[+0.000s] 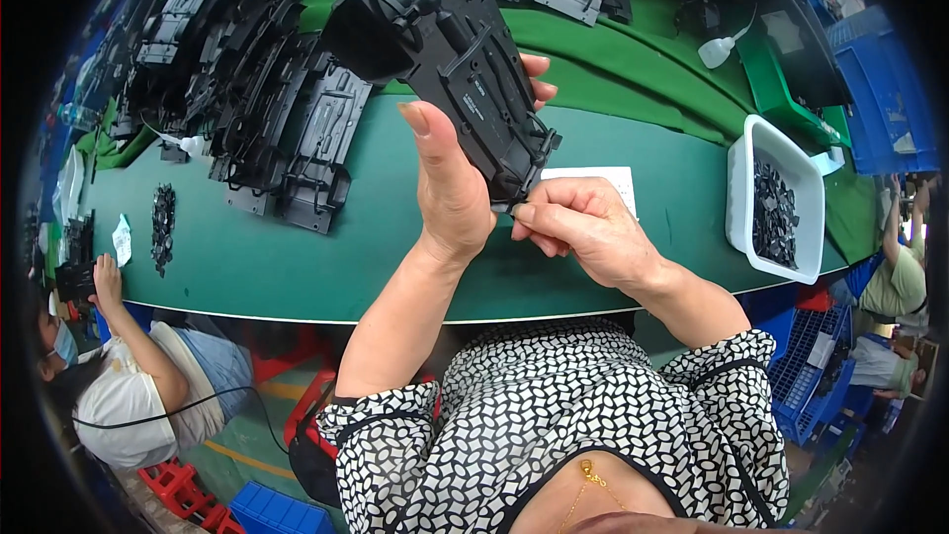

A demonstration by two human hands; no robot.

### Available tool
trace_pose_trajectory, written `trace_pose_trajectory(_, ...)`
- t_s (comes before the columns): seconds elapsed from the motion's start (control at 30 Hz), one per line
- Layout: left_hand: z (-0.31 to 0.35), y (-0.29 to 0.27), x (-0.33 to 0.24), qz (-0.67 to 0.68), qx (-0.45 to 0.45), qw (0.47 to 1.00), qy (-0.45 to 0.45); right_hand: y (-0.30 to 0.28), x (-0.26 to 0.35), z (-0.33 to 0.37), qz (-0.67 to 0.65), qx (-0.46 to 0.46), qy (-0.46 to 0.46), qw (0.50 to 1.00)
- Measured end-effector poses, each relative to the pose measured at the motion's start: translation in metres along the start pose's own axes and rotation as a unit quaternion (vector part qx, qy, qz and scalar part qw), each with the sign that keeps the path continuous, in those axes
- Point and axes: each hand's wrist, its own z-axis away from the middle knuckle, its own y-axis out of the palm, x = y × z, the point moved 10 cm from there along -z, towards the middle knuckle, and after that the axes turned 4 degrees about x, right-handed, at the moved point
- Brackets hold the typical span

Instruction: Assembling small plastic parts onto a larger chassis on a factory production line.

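My left hand (450,183) grips a long black moulded plastic part (479,89), ribbed like a toy car chassis, and keeps it raised and tilted above the table. The thumb lies along its left side, and fingertips show past its right edge. At the part's near end, my right hand (583,222) is closed in a pinch between thumb and forefinger. Something small and dark shows by those fingertips, too little of it visible to name. Under the right hand, a white sheet of paper (618,183) lies partly covered.
Stacks of similar black parts (262,89) fill the table's left and far side. A white bin (736,208) of small black pieces stands at right, near a green tray (766,64) and a white squeeze bottle (717,51). A small pile of black pieces (163,227) and a co-worker (148,376) are at left.
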Motion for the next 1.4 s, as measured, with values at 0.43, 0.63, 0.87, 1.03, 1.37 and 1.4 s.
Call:
trace_pose_trajectory(0.43, -0.003, -0.002, 0.012, 0.092, -0.012, 0.993, -0.070, 0.005, 0.015, 0.014, 0.006, 0.004, -0.021, 1.000)
trace_pose_trajectory(0.63, -0.009, -0.021, -0.045, -0.014, -0.020, 1.000, 0.001, 0.000, 0.031, 0.042, 0.087, 0.029, -0.092, 0.992)
trace_pose_trajectory(0.87, -0.090, -0.030, -0.165, -0.778, -0.093, 0.621, 0.033, -0.039, 0.033, 0.092, 0.073, -0.033, -0.147, 0.986)
trace_pose_trajectory(1.03, -0.130, -0.151, -0.168, -0.878, -0.163, 0.443, -0.075, -0.042, 0.025, 0.104, 0.066, -0.034, -0.155, 0.985)
trace_pose_trajectory(1.37, -0.160, -0.190, -0.155, -0.918, -0.094, 0.312, -0.224, -0.061, 0.026, 0.114, 0.057, -0.029, -0.164, 0.984)
trace_pose_trajectory(1.4, -0.162, -0.190, -0.152, -0.919, -0.092, 0.301, -0.238, -0.062, 0.027, 0.115, 0.052, -0.030, -0.168, 0.984)
